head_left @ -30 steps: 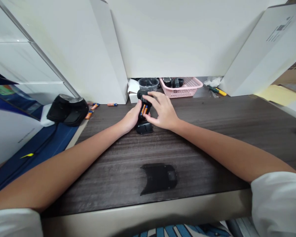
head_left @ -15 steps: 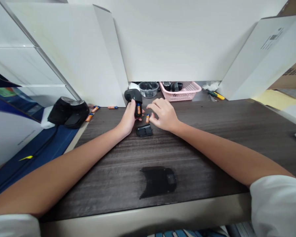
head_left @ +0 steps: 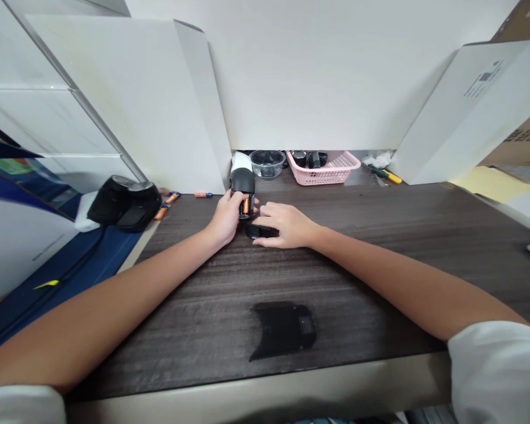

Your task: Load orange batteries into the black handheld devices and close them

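My left hand [head_left: 226,217] is closed round a black and white device [head_left: 242,179], held upright left of the middle of the table. An orange battery [head_left: 246,205] shows in the device's open compartment. Just to the right, my right hand [head_left: 289,225] grips a small black cover [head_left: 261,231] between thumb and fingers, low over the dark table. A larger flat black panel [head_left: 283,330] lies near the table's front edge.
Behind the hands are a clear bowl [head_left: 267,164] and a pink basket [head_left: 324,174] with black parts. A yellow-green tool [head_left: 386,174] lies to their right. Loose batteries [head_left: 164,207] and black devices [head_left: 123,203] are at the left. White boxes [head_left: 159,100] stand behind.
My right hand has moved down and taken hold of the small black cover. The loose battery beside the device is no longer visible on the table. The device has tilted, showing more of its white part.
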The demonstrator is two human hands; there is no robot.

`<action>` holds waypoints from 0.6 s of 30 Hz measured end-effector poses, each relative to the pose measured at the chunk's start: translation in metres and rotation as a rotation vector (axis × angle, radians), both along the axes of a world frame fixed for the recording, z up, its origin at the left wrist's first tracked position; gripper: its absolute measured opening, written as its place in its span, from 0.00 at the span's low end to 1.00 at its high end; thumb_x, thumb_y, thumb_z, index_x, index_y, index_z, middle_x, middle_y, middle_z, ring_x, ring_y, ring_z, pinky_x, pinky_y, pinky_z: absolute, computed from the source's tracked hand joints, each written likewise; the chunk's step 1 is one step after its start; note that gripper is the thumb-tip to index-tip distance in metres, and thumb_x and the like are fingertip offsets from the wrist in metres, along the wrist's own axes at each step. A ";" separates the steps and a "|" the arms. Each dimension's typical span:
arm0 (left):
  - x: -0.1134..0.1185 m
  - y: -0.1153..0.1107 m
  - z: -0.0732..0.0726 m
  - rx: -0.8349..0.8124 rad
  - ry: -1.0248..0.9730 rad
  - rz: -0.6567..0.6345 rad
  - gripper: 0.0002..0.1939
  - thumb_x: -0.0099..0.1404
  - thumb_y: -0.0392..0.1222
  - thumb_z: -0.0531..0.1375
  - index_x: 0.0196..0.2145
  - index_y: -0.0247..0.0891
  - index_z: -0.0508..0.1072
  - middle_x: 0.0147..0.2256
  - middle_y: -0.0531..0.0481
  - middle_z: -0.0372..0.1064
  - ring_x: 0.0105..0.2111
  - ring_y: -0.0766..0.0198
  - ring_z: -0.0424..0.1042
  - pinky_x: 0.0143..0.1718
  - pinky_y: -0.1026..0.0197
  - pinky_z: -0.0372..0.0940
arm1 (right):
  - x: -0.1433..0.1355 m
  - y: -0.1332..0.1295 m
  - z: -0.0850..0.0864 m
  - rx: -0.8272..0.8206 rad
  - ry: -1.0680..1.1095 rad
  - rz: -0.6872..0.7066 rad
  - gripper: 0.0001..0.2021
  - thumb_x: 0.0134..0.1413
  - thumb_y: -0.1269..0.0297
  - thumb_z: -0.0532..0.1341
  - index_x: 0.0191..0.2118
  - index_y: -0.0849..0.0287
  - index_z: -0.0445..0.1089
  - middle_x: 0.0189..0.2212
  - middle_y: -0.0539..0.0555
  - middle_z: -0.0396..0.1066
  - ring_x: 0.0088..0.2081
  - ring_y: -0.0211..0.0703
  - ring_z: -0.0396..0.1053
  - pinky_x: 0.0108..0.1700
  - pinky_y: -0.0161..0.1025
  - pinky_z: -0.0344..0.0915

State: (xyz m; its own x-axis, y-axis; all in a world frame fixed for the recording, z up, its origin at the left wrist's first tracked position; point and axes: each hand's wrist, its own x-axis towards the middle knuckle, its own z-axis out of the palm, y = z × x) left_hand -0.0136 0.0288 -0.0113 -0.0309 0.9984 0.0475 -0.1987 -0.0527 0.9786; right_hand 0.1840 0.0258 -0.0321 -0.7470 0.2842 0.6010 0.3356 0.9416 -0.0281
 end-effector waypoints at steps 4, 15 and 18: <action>0.000 -0.001 0.001 0.016 0.016 -0.007 0.12 0.57 0.44 0.66 0.37 0.37 0.72 0.31 0.49 0.78 0.28 0.63 0.74 0.33 0.61 0.69 | 0.000 -0.001 -0.003 -0.024 0.040 0.006 0.08 0.68 0.65 0.64 0.48 0.56 0.79 0.41 0.56 0.79 0.43 0.49 0.73 0.46 0.44 0.69; 0.000 0.002 -0.003 0.136 -0.003 -0.089 0.10 0.53 0.40 0.65 0.34 0.40 0.70 0.30 0.55 0.69 0.33 0.63 0.68 0.35 0.63 0.63 | -0.005 -0.011 0.012 -0.012 0.487 -0.248 0.07 0.68 0.68 0.61 0.44 0.53 0.77 0.35 0.52 0.72 0.38 0.45 0.70 0.44 0.44 0.66; 0.003 0.002 -0.005 0.153 -0.038 -0.107 0.12 0.57 0.42 0.65 0.38 0.41 0.70 0.34 0.54 0.70 0.36 0.62 0.70 0.39 0.62 0.67 | -0.002 -0.008 0.012 0.061 0.467 -0.275 0.08 0.68 0.70 0.59 0.46 0.55 0.77 0.31 0.50 0.72 0.33 0.43 0.68 0.44 0.46 0.63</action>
State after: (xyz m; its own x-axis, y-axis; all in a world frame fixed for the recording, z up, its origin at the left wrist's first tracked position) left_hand -0.0103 0.0305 -0.0160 0.0706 0.9772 0.2004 -0.2476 -0.1774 0.9525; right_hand 0.1818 0.0183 -0.0206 -0.2994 0.3855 0.8728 0.5344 0.8256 -0.1813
